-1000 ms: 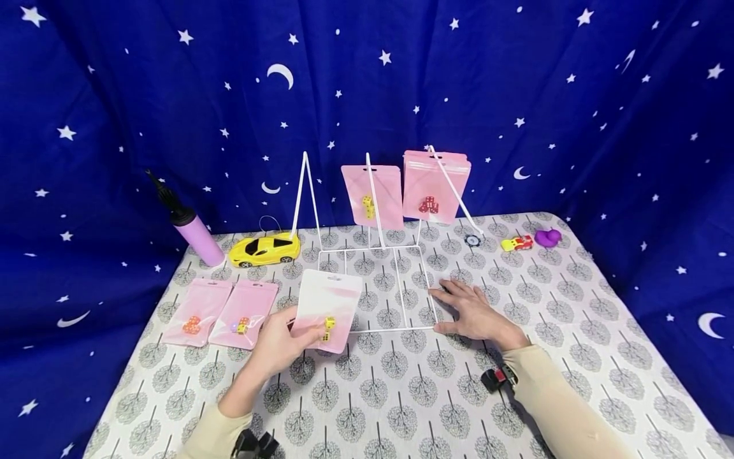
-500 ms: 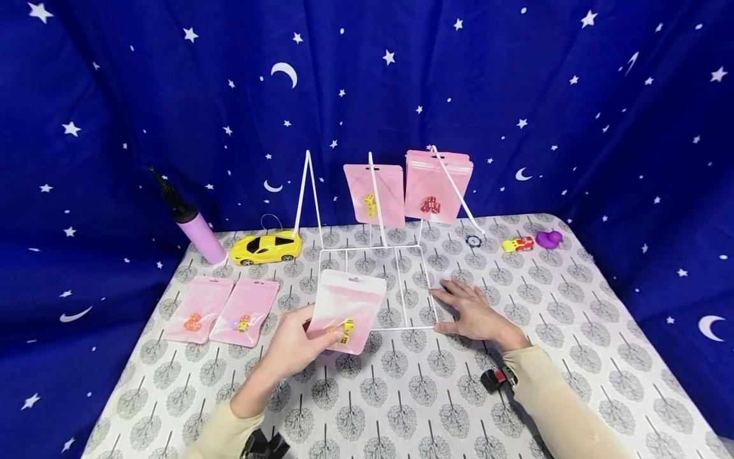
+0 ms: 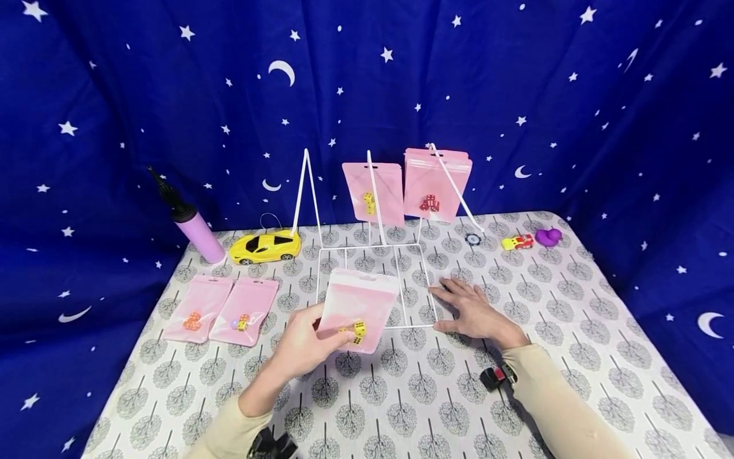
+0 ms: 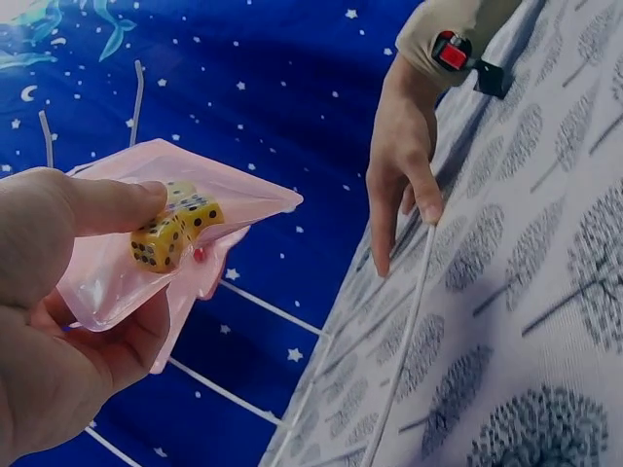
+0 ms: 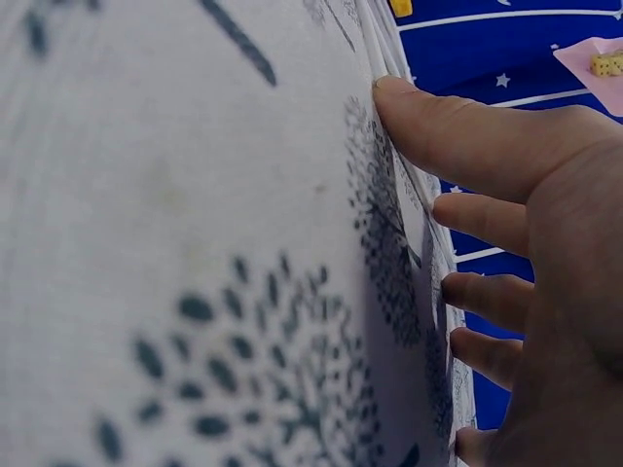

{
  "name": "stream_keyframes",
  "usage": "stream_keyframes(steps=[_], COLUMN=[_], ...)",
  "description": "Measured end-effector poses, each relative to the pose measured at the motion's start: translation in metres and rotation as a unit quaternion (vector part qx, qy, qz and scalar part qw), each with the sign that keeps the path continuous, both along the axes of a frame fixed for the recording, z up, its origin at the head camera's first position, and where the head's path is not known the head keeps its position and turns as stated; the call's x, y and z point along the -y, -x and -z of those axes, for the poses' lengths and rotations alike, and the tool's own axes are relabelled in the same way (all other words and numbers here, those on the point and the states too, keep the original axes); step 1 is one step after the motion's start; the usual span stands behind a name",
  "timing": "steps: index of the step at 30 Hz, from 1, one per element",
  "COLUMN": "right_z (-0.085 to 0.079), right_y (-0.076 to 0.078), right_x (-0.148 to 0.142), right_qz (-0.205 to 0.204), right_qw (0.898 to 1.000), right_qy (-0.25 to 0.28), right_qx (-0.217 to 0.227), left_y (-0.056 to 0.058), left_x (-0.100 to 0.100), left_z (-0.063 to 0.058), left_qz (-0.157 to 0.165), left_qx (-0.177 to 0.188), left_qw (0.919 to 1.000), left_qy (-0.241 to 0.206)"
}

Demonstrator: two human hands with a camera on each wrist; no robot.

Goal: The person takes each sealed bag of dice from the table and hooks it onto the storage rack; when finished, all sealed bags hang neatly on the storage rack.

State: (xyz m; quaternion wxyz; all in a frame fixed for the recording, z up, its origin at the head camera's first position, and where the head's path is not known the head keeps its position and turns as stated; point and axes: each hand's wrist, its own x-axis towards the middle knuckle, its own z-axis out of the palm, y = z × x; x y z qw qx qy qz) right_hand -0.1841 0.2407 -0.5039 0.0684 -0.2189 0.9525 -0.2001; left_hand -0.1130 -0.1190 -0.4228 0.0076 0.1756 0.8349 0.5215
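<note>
My left hand (image 3: 304, 344) pinches a pink zip bag (image 3: 361, 299) with yellow dice (image 4: 175, 229) inside, thumb in front and fingers behind. The bag is held up over the front part of a white wire display rack (image 3: 401, 280). My right hand (image 3: 470, 312) rests with fingers spread at the rack's front right corner, thumb and fingertips right at the wire. On the rack's middle hook hangs one pink bag (image 3: 387, 182) with yellow dice. Its right hook carries several pink bags (image 3: 447, 175), the front one with red dice. No bag hangs on the left hook (image 3: 300, 191).
Two pink bags (image 3: 197, 299) with dice lie at the left of the table. Behind them are a yellow toy car (image 3: 266, 247) and a purple hand pump (image 3: 201, 239). At the back right sit a small ring (image 3: 473, 240), a red-and-yellow toy car (image 3: 518, 242) and a purple duck (image 3: 548, 237).
My left hand has carried the bag of yellow dice to the right, from beside the lying bags to in front of the rack's middle. The right hand has stayed in place.
</note>
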Motion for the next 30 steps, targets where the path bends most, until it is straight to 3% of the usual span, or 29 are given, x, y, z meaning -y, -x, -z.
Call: stream_keyframes(steps=[10, 18, 24, 30], right_z=[0.002, 0.001, 0.002, 0.001], right_y=[0.001, 0.001, 0.002, 0.003], right_x=[0.001, 0.001, 0.001, 0.001], right_qz=[-0.003, 0.000, -0.001, -0.003], right_qw=[1.000, 1.000, 1.000, 1.000], right_qy=[-0.003, -0.001, -0.003, -0.001], right_qx=[-0.002, 0.005, 0.000, 0.002], left_y=[0.000, 0.003, 0.005, 0.010], left_x=[-0.013, -0.021, -0.026, -0.031], left_z=[-0.008, -0.017, -0.022, -0.023], left_qz=[0.039, 0.038, 0.052, 0.043], left_qx=[-0.050, -0.063, -0.098, -0.131], left_qw=[0.9968, 0.9958, 0.9914, 0.9872], left_qy=[-0.048, -0.054, -0.070, -0.079])
